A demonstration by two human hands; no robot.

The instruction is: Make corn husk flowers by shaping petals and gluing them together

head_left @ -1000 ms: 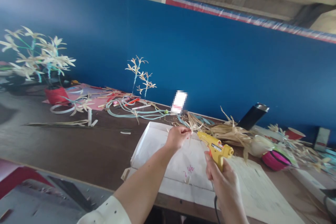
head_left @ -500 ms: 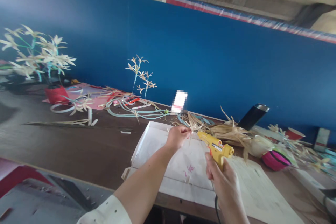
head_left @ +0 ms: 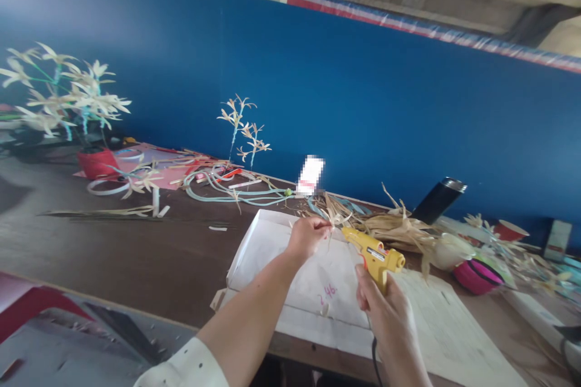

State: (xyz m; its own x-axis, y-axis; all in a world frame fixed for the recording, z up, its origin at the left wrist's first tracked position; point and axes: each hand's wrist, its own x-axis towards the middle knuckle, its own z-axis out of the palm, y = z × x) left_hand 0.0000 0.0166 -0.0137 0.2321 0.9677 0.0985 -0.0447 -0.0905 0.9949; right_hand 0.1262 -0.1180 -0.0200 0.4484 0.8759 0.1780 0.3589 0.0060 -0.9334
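Note:
My left hand (head_left: 308, 237) pinches a pale flower of dried husk strips (head_left: 336, 217) above an opened white cardboard box (head_left: 299, 290) with pink handwriting on it. Wrapped around the handle of a yellow hot glue gun (head_left: 374, 257), my right hand (head_left: 385, 308) keeps its nozzle pointing left, close to the flower. Whether the nozzle touches the flower, I cannot tell. A dark cord hangs from the gun. Behind both hands lies a heap of dried husks (head_left: 394, 227).
A red pot (head_left: 97, 163) with husk flowers stands at the left. Pale blue tubing (head_left: 218, 198) lies at the back, beside a blurred-out phone-like panel (head_left: 309, 176). A dark bottle (head_left: 439, 201) leans on the husks. A pink pouch (head_left: 477, 276) sits at the right, before the blue partition (head_left: 363, 91).

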